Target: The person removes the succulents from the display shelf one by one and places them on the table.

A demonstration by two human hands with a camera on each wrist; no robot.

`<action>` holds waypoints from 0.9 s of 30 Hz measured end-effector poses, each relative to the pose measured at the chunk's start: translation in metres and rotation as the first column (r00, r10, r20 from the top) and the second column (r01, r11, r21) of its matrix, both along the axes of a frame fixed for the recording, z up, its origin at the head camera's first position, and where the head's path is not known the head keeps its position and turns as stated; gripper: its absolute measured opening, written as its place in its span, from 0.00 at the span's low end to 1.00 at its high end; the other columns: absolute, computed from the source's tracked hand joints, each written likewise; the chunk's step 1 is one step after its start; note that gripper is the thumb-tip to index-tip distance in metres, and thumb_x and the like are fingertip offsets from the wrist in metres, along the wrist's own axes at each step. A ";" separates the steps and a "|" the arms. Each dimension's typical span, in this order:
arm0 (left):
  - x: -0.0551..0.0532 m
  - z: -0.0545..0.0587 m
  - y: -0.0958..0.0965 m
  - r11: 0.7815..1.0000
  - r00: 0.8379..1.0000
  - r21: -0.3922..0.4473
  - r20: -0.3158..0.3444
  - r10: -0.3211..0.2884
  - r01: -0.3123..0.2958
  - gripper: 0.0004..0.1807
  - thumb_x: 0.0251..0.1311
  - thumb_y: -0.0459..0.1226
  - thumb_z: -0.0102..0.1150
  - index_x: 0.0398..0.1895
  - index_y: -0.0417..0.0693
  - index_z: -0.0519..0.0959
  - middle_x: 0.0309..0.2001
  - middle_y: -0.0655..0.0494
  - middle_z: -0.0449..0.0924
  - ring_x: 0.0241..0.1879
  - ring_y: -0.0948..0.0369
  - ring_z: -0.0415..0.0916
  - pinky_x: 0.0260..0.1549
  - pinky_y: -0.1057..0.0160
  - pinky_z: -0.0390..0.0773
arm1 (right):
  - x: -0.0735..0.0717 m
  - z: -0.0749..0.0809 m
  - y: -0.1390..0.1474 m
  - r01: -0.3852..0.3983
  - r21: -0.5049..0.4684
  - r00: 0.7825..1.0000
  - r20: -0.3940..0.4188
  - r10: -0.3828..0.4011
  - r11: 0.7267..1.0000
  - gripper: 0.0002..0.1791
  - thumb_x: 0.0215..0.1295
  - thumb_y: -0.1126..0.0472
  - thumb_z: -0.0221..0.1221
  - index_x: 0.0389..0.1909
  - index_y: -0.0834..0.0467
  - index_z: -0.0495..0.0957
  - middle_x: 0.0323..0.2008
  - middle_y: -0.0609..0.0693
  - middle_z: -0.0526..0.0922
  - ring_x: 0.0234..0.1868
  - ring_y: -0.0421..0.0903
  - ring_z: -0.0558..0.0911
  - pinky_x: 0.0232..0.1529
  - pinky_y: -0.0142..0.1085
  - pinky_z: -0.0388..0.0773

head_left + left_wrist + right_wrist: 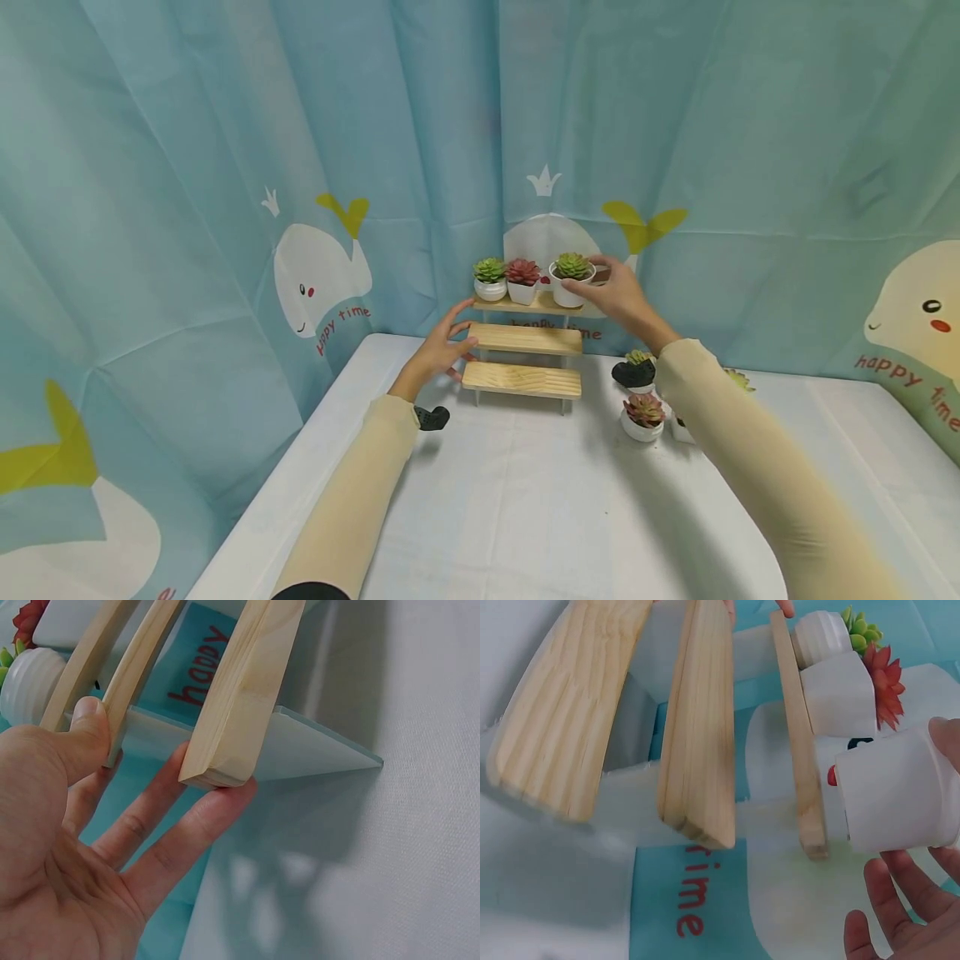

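Observation:
A three-tier wooden stand (pixel 525 381) with pale boards and translucent side supports stands on the table against the curtain. My left hand (pixel 437 346) holds its left end, thumb on the middle board (pixel 142 664) and fingertips against the lowest board (pixel 251 697). My right hand (pixel 622 293) grips a white pot (pixel 900 791) with a green succulent (pixel 573 265) by its rim, over the right part of the top board (pixel 799 742). A small gap shows between pot and board. On that board's left sit a potted green succulent (pixel 490 271) and a potted red succulent (pixel 522 273).
Right of the stand, a reddish succulent in a round white pot (pixel 642 417) stands on the white table (pixel 525 500). More potted succulents (pixel 640 357) are partly hidden behind the right forearm. A blue whale-print curtain (pixel 450 125) hangs close behind the stand.

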State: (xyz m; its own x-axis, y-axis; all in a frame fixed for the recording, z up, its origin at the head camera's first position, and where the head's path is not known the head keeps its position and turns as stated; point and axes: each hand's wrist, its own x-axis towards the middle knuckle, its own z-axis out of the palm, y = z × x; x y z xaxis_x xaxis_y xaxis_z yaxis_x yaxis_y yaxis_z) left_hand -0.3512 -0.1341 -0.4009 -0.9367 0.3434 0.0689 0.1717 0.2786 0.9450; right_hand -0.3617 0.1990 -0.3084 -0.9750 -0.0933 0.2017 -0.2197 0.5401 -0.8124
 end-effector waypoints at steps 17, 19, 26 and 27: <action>-0.001 0.000 -0.001 1.000 1.000 0.004 -0.005 -0.006 0.006 0.40 0.76 0.41 0.57 0.81 0.82 0.50 0.81 0.42 0.51 0.47 0.44 0.84 0.27 0.34 0.84 | 0.031 0.015 0.024 -0.109 0.050 0.993 -0.029 0.111 0.993 0.49 0.62 0.36 0.69 0.76 0.57 0.64 0.58 0.62 0.78 0.58 0.58 0.78 0.54 0.54 0.78; -0.001 0.000 -0.001 1.000 1.000 0.009 0.000 -0.007 0.007 0.40 0.76 0.41 0.57 0.81 0.82 0.50 0.81 0.42 0.50 0.47 0.44 0.84 0.27 0.34 0.84 | 0.035 0.015 0.027 -0.126 0.051 0.991 -0.030 0.128 0.991 0.48 0.63 0.37 0.69 0.75 0.58 0.64 0.57 0.62 0.80 0.57 0.58 0.79 0.54 0.54 0.78; 0.000 0.001 -0.001 1.000 1.000 0.012 0.012 -0.011 0.011 0.41 0.76 0.41 0.57 0.81 0.82 0.49 0.81 0.42 0.50 0.50 0.41 0.83 0.27 0.34 0.84 | 0.053 0.011 0.034 -0.162 0.075 0.985 -0.048 0.166 0.984 0.43 0.65 0.44 0.70 0.73 0.59 0.66 0.52 0.60 0.83 0.52 0.53 0.82 0.50 0.44 0.80; 0.000 0.001 -0.001 1.000 1.000 0.013 0.011 -0.012 0.012 0.41 0.76 0.41 0.57 0.81 0.82 0.49 0.81 0.42 0.50 0.50 0.40 0.83 0.27 0.34 0.84 | 0.056 0.010 0.035 -0.169 0.086 0.983 -0.055 0.174 0.982 0.42 0.65 0.44 0.70 0.73 0.60 0.66 0.52 0.60 0.83 0.51 0.52 0.81 0.48 0.42 0.80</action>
